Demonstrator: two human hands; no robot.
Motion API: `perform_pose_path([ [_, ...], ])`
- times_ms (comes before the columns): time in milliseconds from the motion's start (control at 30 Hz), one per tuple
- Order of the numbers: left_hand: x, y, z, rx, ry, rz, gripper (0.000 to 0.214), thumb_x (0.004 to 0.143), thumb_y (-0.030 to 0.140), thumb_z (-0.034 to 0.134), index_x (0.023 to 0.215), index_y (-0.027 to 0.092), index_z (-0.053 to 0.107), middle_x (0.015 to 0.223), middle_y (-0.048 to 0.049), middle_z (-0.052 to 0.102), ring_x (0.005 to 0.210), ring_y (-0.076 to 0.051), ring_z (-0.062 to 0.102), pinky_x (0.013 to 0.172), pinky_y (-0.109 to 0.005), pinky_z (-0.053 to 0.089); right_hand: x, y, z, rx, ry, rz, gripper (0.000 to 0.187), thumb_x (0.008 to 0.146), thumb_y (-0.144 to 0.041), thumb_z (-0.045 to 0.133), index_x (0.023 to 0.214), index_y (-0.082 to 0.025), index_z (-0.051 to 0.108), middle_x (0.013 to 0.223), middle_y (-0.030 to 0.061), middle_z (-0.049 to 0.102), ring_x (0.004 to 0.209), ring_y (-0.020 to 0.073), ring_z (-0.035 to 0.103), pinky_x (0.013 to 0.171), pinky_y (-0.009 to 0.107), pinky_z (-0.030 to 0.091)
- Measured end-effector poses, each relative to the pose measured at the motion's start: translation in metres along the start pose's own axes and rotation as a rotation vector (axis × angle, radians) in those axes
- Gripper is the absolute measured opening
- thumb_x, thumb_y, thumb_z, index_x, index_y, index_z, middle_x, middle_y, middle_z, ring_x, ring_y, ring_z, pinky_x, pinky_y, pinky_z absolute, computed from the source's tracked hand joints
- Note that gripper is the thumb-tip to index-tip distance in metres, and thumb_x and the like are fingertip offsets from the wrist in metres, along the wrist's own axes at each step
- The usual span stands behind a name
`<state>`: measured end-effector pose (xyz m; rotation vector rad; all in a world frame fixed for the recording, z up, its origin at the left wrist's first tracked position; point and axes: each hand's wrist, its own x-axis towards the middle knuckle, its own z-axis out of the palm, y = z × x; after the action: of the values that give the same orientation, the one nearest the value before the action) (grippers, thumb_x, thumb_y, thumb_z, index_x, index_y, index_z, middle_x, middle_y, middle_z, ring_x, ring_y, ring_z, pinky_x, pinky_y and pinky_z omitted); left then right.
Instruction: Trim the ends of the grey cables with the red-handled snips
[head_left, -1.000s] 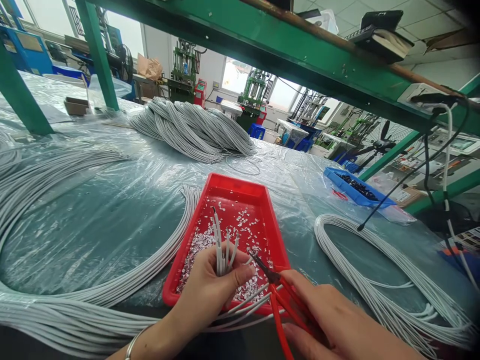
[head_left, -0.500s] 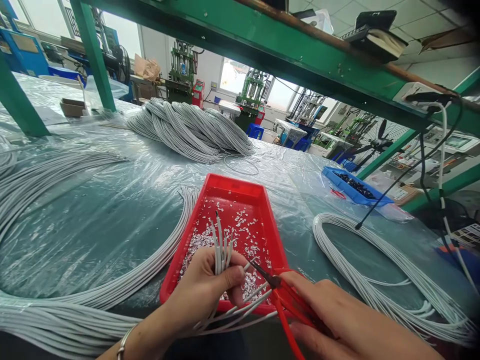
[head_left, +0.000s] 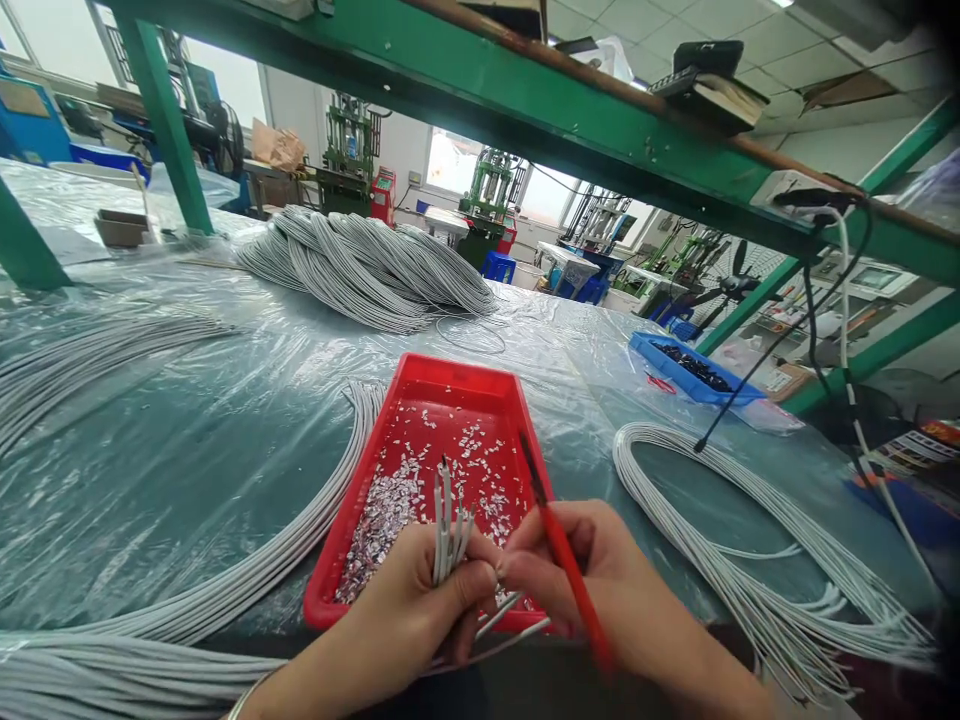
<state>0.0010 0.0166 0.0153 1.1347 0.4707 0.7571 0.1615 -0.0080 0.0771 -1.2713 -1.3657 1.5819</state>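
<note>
My left hand [head_left: 431, 585] is closed around several grey cables [head_left: 448, 535], whose stripped ends point upward; one end shows a dark tip. My right hand [head_left: 577, 570] has a pair of red-handled scissors [head_left: 566, 565] tucked in it, with the dark blades pointing up and away. Its thumb and fingertip pinch together at a cable end beside my left thumb; what lies between them is too small to see. Both hands are over the near end of a red tray [head_left: 463, 374], which holds many small silvery scraps [head_left: 386, 505].
Coils of grey cable lie left [head_left: 247, 570] and right [head_left: 667, 500], and a large bundle [head_left: 367, 270] lies behind the tray. A blue tray [head_left: 686, 368] of black parts sits at the right. A green shelf beam [head_left: 525, 100] crosses above, with black and white cords [head_left: 844, 290] hanging down.
The scissors' blades have left the cable end and swung upward in my right hand. My right fingertips now pinch beside my left thumb. The view has shifted slightly.
</note>
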Motion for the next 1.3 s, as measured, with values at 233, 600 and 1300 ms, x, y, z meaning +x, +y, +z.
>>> perform_pose_path([
  [233, -0.003, 0.003, 0.001, 0.113, 0.13, 0.104, 0.007, 0.079, 0.023, 0.058, 0.075, 0.017, 0.059, 0.057, 0.0027, 0.049, 0.044, -0.01, 0.043, 0.041, -0.02, 0.031, 0.012, 0.025, 0.009, 0.469, -0.147, 0.103, 0.043, 0.078, -0.049, 0.056, 0.067, -0.015, 0.034, 0.036, -0.012, 0.02, 0.029, 0.0004, 0.015, 0.043, 0.019, 0.024],
  [600, 0.005, -0.002, 0.0, 0.078, 0.277, 0.14, 0.013, 0.072, 0.021, 0.071, 0.068, 0.016, 0.059, 0.054, 0.0037, 0.048, 0.048, -0.01, 0.039, 0.046, -0.021, 0.032, 0.017, 0.019, 0.015, 0.345, 0.092, -0.033, 0.039, 0.078, -0.041, 0.06, 0.06, -0.012, 0.04, 0.041, -0.007, 0.032, 0.037, 0.0017, 0.024, 0.043, 0.019, 0.021],
  [1300, 0.006, 0.0, -0.003, -0.261, 0.252, -0.005, 0.024, 0.078, 0.034, 0.068, 0.077, 0.013, 0.058, 0.039, 0.0014, 0.051, 0.034, -0.006, 0.041, 0.038, -0.013, 0.025, 0.035, 0.017, 0.014, -0.062, 0.25, -0.147, 0.028, 0.071, -0.035, 0.059, 0.064, -0.014, 0.042, 0.051, -0.0026, 0.038, 0.045, 0.0065, 0.032, 0.045, 0.022, 0.027],
])
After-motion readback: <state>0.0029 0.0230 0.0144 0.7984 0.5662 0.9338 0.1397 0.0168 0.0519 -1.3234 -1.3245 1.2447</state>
